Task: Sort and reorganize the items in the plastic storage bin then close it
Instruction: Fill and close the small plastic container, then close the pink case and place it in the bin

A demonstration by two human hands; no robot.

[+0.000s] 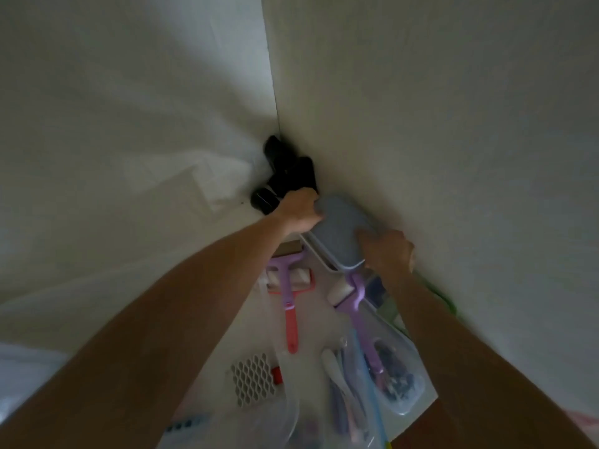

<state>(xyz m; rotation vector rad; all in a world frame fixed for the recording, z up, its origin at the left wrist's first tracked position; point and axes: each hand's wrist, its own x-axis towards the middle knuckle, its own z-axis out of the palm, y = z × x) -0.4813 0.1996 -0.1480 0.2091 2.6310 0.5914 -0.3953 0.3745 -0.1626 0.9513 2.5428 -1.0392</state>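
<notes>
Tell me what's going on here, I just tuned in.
A person has both hands on a grey lid in the wall corner: left hand at its far end, right hand at its near end. The lid sits tilted over a white bin rim. Lint rollers, pink and purple, and clear bags lie in front.

Bare forearms (181,306) (no sleeves visible)

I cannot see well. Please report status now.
Both hands grip gray lid ends, over bin rim. Lint rollers, bags lie outside.
</notes>
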